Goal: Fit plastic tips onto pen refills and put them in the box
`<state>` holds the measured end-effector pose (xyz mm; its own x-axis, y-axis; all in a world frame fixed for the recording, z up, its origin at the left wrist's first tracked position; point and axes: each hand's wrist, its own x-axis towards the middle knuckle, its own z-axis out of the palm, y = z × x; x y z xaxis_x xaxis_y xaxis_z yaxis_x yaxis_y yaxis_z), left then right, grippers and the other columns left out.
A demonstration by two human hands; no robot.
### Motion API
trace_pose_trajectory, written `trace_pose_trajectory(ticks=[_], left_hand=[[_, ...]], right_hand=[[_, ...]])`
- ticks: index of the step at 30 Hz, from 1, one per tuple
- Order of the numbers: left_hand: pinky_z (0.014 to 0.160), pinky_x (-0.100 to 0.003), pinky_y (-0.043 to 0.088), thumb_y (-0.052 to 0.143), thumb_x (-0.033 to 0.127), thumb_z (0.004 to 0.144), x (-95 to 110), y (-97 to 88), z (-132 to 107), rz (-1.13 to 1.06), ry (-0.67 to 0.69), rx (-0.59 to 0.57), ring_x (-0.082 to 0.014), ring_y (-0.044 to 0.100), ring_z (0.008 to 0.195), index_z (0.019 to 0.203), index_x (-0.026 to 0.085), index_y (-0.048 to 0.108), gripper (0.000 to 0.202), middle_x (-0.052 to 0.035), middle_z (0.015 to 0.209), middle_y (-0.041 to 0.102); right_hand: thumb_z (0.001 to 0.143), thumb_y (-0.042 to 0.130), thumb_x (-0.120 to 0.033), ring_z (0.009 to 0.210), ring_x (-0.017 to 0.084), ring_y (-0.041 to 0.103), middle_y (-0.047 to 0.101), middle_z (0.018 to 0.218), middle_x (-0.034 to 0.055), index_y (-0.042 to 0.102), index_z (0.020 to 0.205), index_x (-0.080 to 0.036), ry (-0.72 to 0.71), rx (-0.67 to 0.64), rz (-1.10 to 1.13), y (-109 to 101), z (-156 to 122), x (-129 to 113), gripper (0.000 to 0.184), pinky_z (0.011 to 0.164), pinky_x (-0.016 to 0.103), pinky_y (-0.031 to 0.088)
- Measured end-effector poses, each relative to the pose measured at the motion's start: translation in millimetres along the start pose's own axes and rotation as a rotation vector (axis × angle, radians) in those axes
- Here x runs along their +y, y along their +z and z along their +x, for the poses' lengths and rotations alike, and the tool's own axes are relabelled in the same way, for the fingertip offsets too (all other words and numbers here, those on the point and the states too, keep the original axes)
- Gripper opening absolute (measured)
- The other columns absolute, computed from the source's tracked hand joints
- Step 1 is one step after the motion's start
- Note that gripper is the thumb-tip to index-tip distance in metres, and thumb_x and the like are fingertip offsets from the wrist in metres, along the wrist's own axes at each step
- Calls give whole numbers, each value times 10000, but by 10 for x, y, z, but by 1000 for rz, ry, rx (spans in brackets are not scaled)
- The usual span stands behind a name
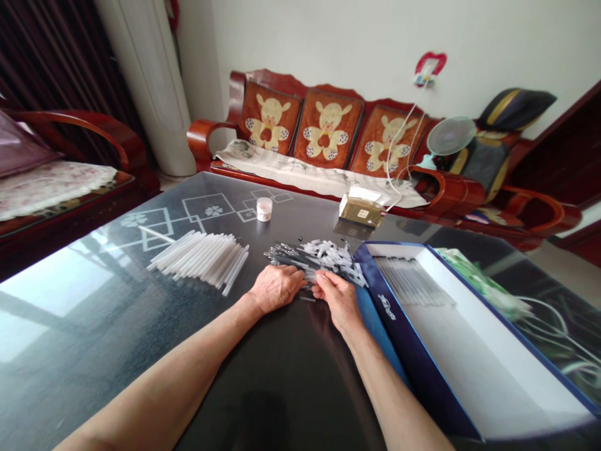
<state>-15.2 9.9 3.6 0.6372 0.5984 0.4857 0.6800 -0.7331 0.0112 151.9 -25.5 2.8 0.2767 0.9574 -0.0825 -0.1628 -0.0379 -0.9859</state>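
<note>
My left hand [280, 288] lies at the near edge of a pile of thin dark rods [293, 255], its fingers curled and closed; whatever they hold is hidden. Close beside it, my right hand [337, 297] pinches a small pale translucent piece [311, 274] between thumb and fingers. Small white plastic parts [328, 252] are heaped just behind, mixed with the dark rods. To the left, translucent white tubes [201, 258] lie side by side in a stack. On the right, a blue box with a white inside [474, 351] contains a row of slender translucent sticks with dark ends [416, 282].
A small white cup [264, 210] and a gold tissue box [361, 210] stand towards the back of the dark glossy table [263, 388]. Right of the blue box lie a green-and-white plastic bag [483, 282] and white cables [558, 332]. A wooden sofa [213, 134] stands beyond.
</note>
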Motion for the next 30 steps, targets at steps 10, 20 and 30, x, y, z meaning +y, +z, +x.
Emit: trace_pose_trajectory(ticks=[10, 20, 30], left_hand=[[505, -263, 307, 416, 329, 970, 7, 9, 5, 45, 23, 70, -136, 561, 597, 761, 179, 583, 307, -7, 659, 581], [503, -268, 293, 440, 318, 963, 45, -6, 9, 69, 32, 68, -139, 552, 593, 746, 181, 574, 290, -3, 654, 579], [522, -261, 293, 448, 292, 965, 133, 22, 3, 84, 0, 103, -138, 529, 601, 726, 179, 565, 289, -10, 652, 573]], right_hand=[[537, 828, -357, 493, 95, 590, 691, 626, 19, 725, 829, -122, 107, 26, 59, 41, -16, -84, 388, 496, 219, 500], [612, 789, -230, 482, 90, 588, 683, 592, 27, 703, 789, -112, 217, 80, 68, 63, -36, -158, 229, 469, 196, 502], [672, 751, -173, 470, 86, 582, 663, 557, 13, 685, 741, -122, 292, 82, 105, 37, -21, -187, 108, 457, 186, 507]])
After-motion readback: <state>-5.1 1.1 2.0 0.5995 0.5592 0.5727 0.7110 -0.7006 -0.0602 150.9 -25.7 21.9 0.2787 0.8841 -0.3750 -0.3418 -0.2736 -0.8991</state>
